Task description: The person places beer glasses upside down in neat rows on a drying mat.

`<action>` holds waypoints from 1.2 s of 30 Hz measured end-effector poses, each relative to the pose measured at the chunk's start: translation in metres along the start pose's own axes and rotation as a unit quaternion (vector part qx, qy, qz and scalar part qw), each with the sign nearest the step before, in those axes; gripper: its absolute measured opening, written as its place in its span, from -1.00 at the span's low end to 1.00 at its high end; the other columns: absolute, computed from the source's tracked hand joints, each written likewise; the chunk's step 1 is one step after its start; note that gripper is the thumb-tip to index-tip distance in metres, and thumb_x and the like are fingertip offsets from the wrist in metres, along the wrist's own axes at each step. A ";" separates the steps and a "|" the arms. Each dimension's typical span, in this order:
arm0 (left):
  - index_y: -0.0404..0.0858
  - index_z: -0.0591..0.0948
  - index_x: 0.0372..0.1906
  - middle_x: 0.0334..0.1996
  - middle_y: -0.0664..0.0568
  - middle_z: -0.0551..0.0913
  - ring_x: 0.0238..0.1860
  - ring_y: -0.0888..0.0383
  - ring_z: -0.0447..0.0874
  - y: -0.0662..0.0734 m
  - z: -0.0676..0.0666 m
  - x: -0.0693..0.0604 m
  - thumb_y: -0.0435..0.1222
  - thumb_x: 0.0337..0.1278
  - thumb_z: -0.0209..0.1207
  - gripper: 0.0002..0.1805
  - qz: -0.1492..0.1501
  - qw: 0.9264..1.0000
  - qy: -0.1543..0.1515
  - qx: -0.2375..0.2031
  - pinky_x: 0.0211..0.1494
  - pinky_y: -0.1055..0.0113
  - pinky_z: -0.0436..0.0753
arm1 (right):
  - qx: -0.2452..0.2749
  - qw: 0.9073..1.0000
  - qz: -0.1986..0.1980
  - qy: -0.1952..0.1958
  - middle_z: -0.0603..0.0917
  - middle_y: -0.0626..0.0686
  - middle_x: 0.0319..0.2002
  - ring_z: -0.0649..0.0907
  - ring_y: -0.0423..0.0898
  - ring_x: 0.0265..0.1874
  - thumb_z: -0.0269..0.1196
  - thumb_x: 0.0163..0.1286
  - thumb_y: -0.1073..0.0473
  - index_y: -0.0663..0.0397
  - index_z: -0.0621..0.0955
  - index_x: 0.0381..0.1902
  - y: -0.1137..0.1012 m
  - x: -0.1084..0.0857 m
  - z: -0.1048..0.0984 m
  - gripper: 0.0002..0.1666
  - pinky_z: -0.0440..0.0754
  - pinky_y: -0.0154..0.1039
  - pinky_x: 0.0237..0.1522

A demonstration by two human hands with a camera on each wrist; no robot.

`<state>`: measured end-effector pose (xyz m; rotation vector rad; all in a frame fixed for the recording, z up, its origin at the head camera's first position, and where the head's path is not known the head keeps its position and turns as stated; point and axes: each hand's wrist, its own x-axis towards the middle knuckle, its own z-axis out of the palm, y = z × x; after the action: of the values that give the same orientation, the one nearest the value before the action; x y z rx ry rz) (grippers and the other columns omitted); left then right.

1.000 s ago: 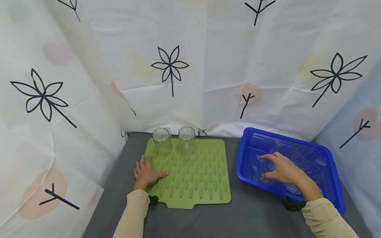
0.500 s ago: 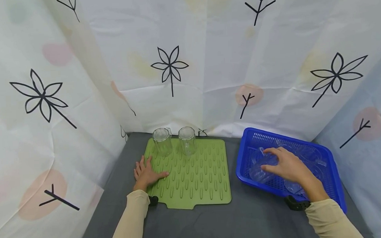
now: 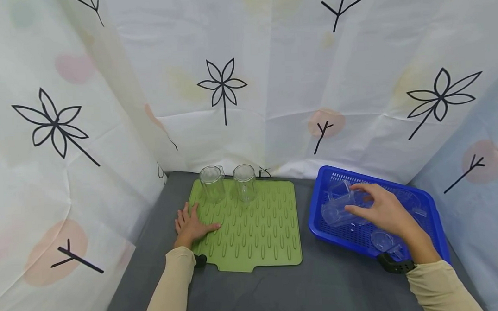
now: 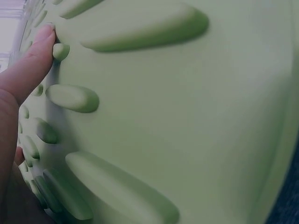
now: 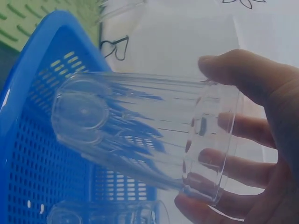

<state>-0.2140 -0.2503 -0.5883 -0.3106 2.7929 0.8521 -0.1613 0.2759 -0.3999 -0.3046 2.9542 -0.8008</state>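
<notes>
My right hand (image 3: 382, 210) grips a clear glass mug (image 3: 339, 209) near its rim, tilted on its side above the blue basket (image 3: 363, 252). Seen from the right wrist, thumb and fingers close round the rim of the mug (image 5: 126, 126), its base pointing away from the palm. My left hand (image 3: 191, 227) rests on the left edge of the green drying mat (image 3: 257, 238), fingers spread; in the left wrist view a finger (image 4: 30, 65) lies against the ridged mat. Two clear glasses, a left one (image 3: 212, 185) with a handle and a right one (image 3: 245, 183), stand at the mat's back.
More clear glassware (image 3: 384, 240) lies in the basket, partly behind my right hand. The basket stands right of the mat on a dark grey table (image 3: 305, 292). Patterned white cloth (image 3: 287, 79) hangs behind and at both sides.
My right hand has taken hold of the mug in the basket, tipped it sideways and raised it slightly. My left hand and the two standing glasses stay put.
</notes>
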 end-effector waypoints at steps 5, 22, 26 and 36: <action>-0.15 -0.04 0.66 0.65 -0.28 -0.34 0.62 -0.43 -0.48 0.000 0.001 -0.002 0.26 -0.08 0.44 0.33 0.003 1.000 0.005 -0.004 0.59 -0.41 -0.28 | 0.034 0.999 0.007 0.022 0.44 0.32 0.40 0.57 0.37 0.24 0.30 0.40 -0.27 0.10 0.40 0.46 -0.003 -0.001 0.002 -0.14 0.67 0.31 0.02; -0.13 -0.08 0.67 0.66 -0.22 -0.40 0.62 -0.41 -0.53 -0.004 0.003 0.002 0.29 -0.07 0.43 0.34 0.002 1.000 -0.003 -0.010 0.59 -0.41 -0.31 | 0.208 0.972 0.039 0.106 0.36 0.24 0.45 0.59 0.07 0.29 0.21 0.53 -0.12 -0.12 0.27 0.58 -0.015 0.006 0.020 -0.22 0.69 -0.03 0.09; -0.12 -0.08 0.67 0.66 -0.22 -0.40 0.62 -0.42 -0.53 -0.002 0.002 0.002 0.30 -0.08 0.42 0.35 -0.002 1.000 -0.007 -0.008 0.59 -0.41 -0.30 | 0.266 0.956 0.033 0.116 0.37 0.07 0.38 0.59 -0.47 0.09 0.21 0.54 -0.04 -0.07 0.30 0.56 -0.019 0.011 0.023 -0.28 0.61 -0.54 -0.05; -0.14 -0.08 0.67 0.65 -0.25 -0.38 0.62 -0.42 -0.51 -0.003 0.002 0.002 0.31 -0.08 0.42 0.36 0.000 1.000 -0.004 -0.008 0.58 -0.41 -0.30 | 0.355 0.926 0.000 0.124 0.43 -0.34 0.13 0.66 -0.50 -0.04 0.21 0.55 0.08 0.06 0.34 0.52 -0.029 0.026 0.039 -0.34 0.62 -0.58 -0.07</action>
<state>-0.2149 -0.2517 -0.5914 -0.3087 2.7811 0.8735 -0.1769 0.2273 -0.4193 -0.1550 2.6059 -1.9343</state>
